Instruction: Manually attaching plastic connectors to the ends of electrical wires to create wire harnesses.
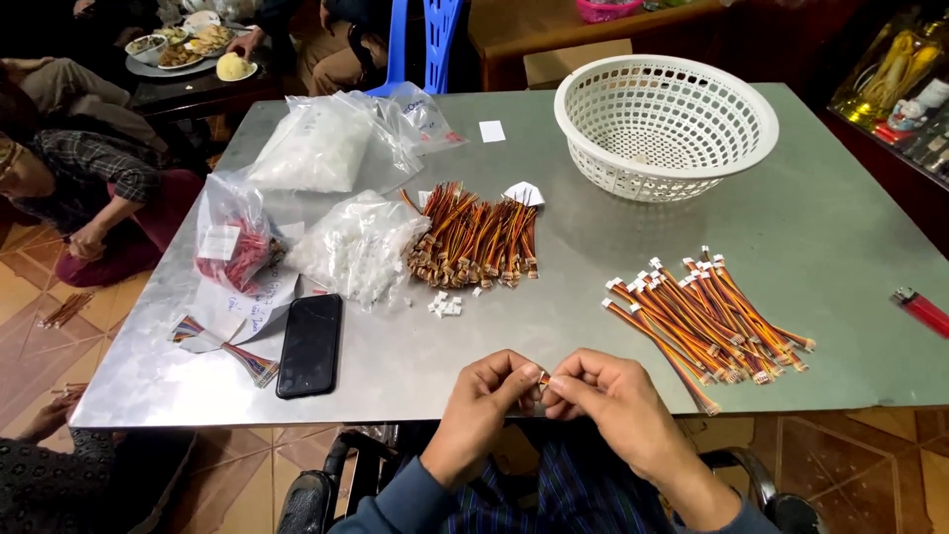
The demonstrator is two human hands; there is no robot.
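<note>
My left hand (491, 393) and my right hand (605, 394) meet at the near edge of the metal table (840, 247), fingertips pinched together on one short multicoloured wire cable (542, 379). Only the cable's tip shows between the fingers. A heap of the same cables (476, 240) lies in the table's middle. Another spread of cables with white connectors (707, 314) lies to the right of my hands. A few loose white connector housings (445, 305) sit in front of the heap.
A white plastic basket (664, 124) stands at the back right. Clear bags of white parts (351, 245) and a bag of red parts (235, 242) lie left, beside a black phone (309, 344). A red lighter (921, 310) lies far right. People sit on the floor at left.
</note>
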